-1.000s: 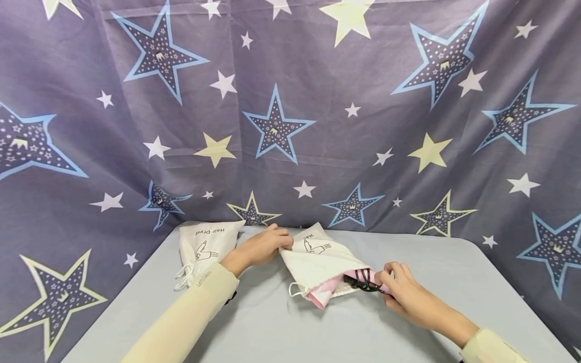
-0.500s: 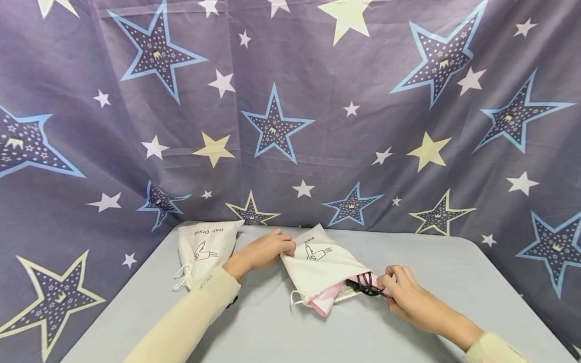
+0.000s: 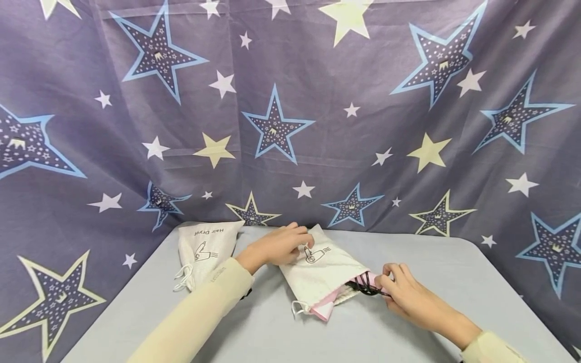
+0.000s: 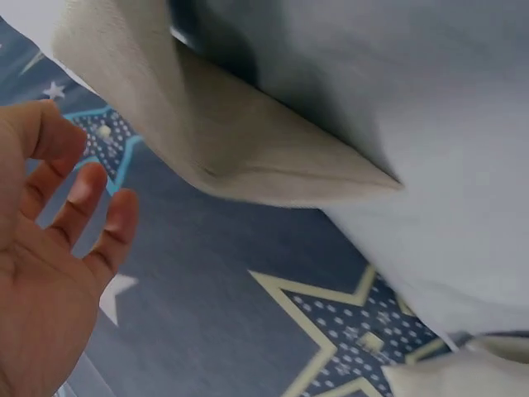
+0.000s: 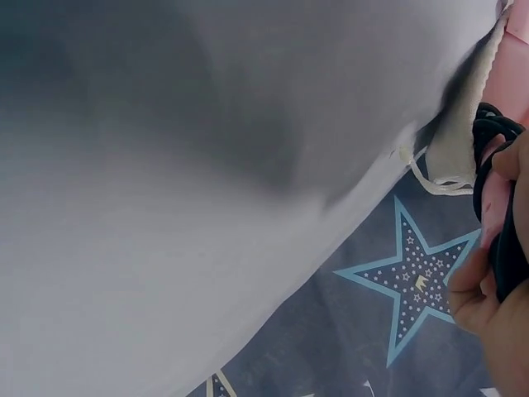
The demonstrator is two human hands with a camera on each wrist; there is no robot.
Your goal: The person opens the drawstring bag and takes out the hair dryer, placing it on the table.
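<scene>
A white drawstring bag (image 3: 320, 275) with a hair dryer drawing lies at the middle of the table, its mouth toward the lower right. A pink hair dryer (image 3: 327, 304) lies partly inside; the rest of it is hidden by the cloth. Black cord (image 3: 364, 286) is wound round its handle. My right hand (image 3: 410, 300) grips the handle and cord outside the bag mouth, as the right wrist view also shows. My left hand (image 3: 280, 245) is over the bag's far left part. In the left wrist view its fingers are loosely bent and apart from the cloth (image 4: 248, 157).
A second white bag (image 3: 210, 244), printed "Hair Dryer" and tied with white cords, lies at the table's back left, behind my left forearm. A star-patterned curtain (image 3: 308, 126) hangs along the back edge of the grey table (image 3: 354, 338).
My left hand has let go of the bag's left edge and moved right over the bag. The bag now lies flatter. My right hand keeps its grip, barely moving.
</scene>
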